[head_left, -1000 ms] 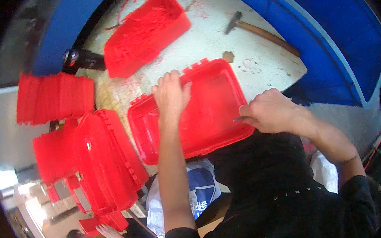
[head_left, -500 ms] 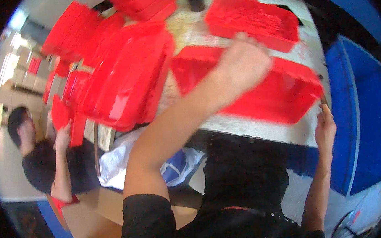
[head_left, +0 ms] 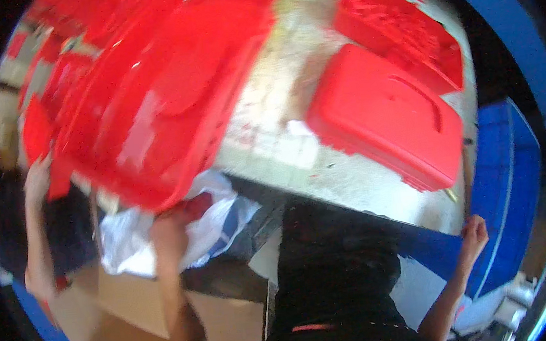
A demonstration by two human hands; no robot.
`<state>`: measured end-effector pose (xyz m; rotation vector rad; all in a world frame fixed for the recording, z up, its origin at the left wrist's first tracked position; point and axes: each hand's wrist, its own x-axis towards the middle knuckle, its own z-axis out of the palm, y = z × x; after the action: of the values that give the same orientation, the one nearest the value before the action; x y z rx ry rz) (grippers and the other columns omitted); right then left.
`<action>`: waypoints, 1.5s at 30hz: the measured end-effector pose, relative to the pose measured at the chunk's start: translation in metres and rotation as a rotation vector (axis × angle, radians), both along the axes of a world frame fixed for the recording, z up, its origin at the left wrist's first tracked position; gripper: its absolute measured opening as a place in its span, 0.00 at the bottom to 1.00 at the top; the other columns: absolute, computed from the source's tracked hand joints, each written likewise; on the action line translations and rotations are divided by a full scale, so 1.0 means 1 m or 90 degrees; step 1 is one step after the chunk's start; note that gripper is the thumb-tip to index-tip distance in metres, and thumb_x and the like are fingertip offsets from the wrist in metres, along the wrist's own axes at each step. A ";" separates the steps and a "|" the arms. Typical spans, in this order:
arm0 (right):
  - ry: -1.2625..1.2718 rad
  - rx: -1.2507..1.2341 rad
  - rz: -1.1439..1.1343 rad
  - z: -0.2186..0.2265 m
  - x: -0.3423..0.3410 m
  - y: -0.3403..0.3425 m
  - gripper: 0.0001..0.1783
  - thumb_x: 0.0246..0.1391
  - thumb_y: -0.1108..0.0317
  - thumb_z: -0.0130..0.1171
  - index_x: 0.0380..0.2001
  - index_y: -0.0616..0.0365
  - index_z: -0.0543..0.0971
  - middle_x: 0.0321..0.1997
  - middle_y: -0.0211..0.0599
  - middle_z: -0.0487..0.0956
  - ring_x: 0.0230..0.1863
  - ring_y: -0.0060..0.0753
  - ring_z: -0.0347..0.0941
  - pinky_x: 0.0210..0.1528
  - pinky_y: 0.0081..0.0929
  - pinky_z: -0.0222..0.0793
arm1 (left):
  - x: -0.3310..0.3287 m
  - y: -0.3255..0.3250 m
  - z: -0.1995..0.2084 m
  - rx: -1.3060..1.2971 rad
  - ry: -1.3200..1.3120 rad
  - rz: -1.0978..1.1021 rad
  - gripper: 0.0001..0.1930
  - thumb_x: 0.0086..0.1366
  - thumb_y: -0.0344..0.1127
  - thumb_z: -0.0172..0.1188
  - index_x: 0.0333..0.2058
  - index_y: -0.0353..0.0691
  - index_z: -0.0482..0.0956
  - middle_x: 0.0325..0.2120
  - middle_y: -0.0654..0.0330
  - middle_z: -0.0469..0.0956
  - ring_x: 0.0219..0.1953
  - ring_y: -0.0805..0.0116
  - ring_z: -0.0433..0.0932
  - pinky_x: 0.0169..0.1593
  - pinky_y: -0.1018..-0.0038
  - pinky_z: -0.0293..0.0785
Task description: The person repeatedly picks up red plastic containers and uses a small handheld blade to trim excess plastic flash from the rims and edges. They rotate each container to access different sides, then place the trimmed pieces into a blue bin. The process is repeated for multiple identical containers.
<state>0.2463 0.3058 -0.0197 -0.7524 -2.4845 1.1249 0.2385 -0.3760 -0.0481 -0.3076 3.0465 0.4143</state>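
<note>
Turned over since the earlier frame, the red case shell (head_left: 383, 120) now lies open side down on the bench (head_left: 269, 128), just beside the red box (head_left: 453, 73) of scraps (head_left: 397, 24). Of the hands, the left one (head_left: 170, 232) has swung from above the shell to the near corner of the large red tray (head_left: 173, 91); blur hides whether it grips. The right hand (head_left: 474, 235), fingers curled, is near the blue bin (head_left: 492, 179); whether it holds anything, I cannot tell.
</note>
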 end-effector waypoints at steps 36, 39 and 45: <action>0.176 -0.013 0.824 0.044 -0.003 -0.273 0.17 0.55 0.68 0.54 0.48 0.57 0.75 0.51 0.43 0.76 0.55 0.43 0.74 0.54 0.40 0.74 | 0.066 0.020 0.106 0.062 0.063 0.170 0.06 0.64 0.26 0.56 0.38 0.31 0.78 0.27 0.58 0.79 0.24 0.65 0.80 0.29 0.72 0.73; 0.367 0.048 0.805 0.062 -0.001 -0.291 0.23 0.53 0.66 0.53 0.52 0.64 0.73 0.55 0.51 0.75 0.55 0.44 0.74 0.61 0.40 0.68 | 0.043 0.116 0.166 0.550 0.005 -0.004 0.05 0.66 0.22 0.53 0.39 0.31 0.77 0.30 0.58 0.79 0.24 0.72 0.80 0.29 0.79 0.75; 0.192 -0.084 0.663 0.054 0.002 -0.238 0.30 0.51 0.68 0.61 0.56 0.68 0.68 0.37 0.51 0.80 0.38 0.51 0.80 0.41 0.43 0.76 | -0.082 0.253 0.136 0.671 -0.295 -0.319 0.10 0.70 0.29 0.55 0.47 0.36 0.77 0.32 0.59 0.82 0.34 0.75 0.81 0.40 0.76 0.78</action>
<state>0.2480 0.0675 0.0345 0.7678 -2.5159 1.5412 0.1564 -0.1227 0.0880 0.3530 1.9741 1.4927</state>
